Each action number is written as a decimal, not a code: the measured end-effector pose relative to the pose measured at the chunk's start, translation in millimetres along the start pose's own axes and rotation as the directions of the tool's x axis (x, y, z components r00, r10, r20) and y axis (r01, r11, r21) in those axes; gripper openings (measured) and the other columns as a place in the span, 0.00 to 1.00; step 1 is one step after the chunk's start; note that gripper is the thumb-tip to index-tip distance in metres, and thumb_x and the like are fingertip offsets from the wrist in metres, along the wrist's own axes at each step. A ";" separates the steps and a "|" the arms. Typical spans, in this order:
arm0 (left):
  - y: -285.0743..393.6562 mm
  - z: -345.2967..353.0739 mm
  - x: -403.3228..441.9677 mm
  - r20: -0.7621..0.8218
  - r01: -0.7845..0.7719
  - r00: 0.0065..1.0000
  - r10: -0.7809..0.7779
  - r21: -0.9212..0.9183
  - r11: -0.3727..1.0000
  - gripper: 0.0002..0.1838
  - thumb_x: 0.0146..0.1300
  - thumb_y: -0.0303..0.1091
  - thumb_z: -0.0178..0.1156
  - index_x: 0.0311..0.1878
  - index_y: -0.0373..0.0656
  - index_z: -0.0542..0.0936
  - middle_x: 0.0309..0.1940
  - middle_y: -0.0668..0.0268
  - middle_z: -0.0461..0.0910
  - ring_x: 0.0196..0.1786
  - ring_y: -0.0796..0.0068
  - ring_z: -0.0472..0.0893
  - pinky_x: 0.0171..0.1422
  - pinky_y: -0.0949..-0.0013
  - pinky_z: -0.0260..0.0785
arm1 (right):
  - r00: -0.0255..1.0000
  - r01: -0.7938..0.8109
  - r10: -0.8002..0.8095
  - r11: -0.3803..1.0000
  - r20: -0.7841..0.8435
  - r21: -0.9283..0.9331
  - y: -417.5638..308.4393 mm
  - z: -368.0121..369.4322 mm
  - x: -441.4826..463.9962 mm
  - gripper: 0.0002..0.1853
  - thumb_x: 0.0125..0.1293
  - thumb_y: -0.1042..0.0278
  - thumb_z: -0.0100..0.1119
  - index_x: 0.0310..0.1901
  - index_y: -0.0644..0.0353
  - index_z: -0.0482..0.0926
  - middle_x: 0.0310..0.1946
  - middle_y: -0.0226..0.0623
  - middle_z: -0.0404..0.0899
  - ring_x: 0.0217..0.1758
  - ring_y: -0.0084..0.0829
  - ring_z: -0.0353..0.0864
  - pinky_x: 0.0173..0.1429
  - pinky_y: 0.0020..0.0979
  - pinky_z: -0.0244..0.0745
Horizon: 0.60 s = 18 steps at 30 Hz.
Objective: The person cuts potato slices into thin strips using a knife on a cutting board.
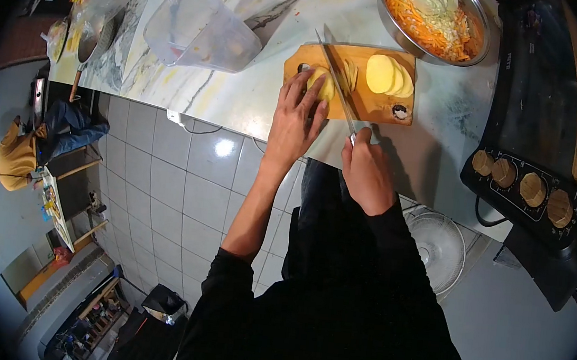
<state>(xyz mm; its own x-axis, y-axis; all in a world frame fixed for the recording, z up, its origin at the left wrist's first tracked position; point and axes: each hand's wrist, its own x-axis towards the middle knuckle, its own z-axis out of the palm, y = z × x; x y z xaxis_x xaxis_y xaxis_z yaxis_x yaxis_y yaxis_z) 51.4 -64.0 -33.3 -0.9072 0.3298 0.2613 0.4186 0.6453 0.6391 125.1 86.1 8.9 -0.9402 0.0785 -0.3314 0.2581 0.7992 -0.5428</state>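
Knife (341, 90) clamped by its handle in the right hand (370, 174), long axis slanting forward and leftward from that hand, tip past the far edge of the wooden cutting board (372, 108). Just left of the blade, left hand (291, 121) bent down, fingers and thumb clamped on a yellow piece (323, 87); left hand nearer to it, right hand behind and to its right, blade lying between piece and cut strips (352, 71). Fingertips close beside the steel; touching or apart, cannot tell. Forward and slightly right of the right hand, at the board's right end, overlapping round slices (383, 76). Ahead and left of the left hand, clear tub (215, 41) on the pale, marbled table (262, 97). Right of the right hand, black oven (530, 85) with wooden knobs (532, 188). Farther forward and right, steel bowl (412, 46) holding orange shreds (438, 35). Far left of the left hand, seated person (19, 154).
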 end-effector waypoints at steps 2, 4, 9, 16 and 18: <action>-1.3 -0.2 0.7 -0.004 0.006 1.000 -0.006 -0.011 1.000 0.23 0.66 0.30 0.61 0.65 0.40 0.76 0.67 0.52 0.70 0.67 0.47 0.69 0.71 0.53 0.64 | 1.000 0.001 -0.001 1.000 -0.003 0.001 4.4 6.1 -1.5 0.13 0.72 0.63 0.53 0.42 0.68 0.69 0.26 0.58 0.81 0.31 0.58 0.84 0.34 0.51 0.79; -1.9 -1.7 1.4 0.006 0.007 1.000 -0.007 -0.016 1.000 0.23 0.67 0.31 0.60 0.66 0.40 0.75 0.67 0.52 0.70 0.66 0.47 0.69 0.70 0.52 0.64 | 0.999 -0.023 0.026 0.996 -0.027 0.088 6.9 12.5 -4.6 0.12 0.74 0.64 0.50 0.44 0.67 0.66 0.25 0.61 0.78 0.31 0.64 0.79 0.35 0.59 0.72; -1.5 -0.7 3.2 0.023 0.000 1.000 -0.001 0.033 0.999 0.23 0.67 0.31 0.59 0.65 0.40 0.76 0.67 0.52 0.70 0.66 0.46 0.69 0.70 0.52 0.64 | 0.998 -0.052 0.052 0.999 -0.048 0.012 10.0 24.0 -4.3 0.16 0.74 0.62 0.50 0.49 0.69 0.67 0.25 0.60 0.79 0.32 0.62 0.81 0.36 0.56 0.75; -5.2 1.9 2.6 0.020 -0.050 0.999 0.048 0.075 0.996 0.22 0.68 0.31 0.59 0.65 0.41 0.77 0.68 0.56 0.71 0.66 0.47 0.70 0.70 0.53 0.64 | 0.998 -0.049 0.051 0.998 -0.038 0.048 6.7 19.0 -2.7 0.17 0.74 0.61 0.50 0.50 0.71 0.68 0.27 0.61 0.81 0.32 0.60 0.83 0.37 0.53 0.79; -6.3 2.5 2.9 0.018 -0.043 0.999 0.042 0.071 0.997 0.22 0.68 0.31 0.59 0.65 0.41 0.77 0.68 0.56 0.72 0.66 0.47 0.70 0.70 0.53 0.65 | 0.999 -0.024 0.026 0.998 -0.031 0.060 6.0 16.2 -0.2 0.16 0.73 0.62 0.51 0.48 0.70 0.68 0.27 0.61 0.80 0.31 0.60 0.83 0.36 0.53 0.79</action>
<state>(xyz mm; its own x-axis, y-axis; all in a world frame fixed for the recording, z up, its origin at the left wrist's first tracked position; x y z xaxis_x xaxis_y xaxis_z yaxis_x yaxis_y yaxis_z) 46.2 -65.5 -38.4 -0.8878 0.3690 0.2752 0.4596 0.6776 0.5742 130.4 81.2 -6.8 -0.9397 0.1173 -0.3212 0.2933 0.7596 -0.5805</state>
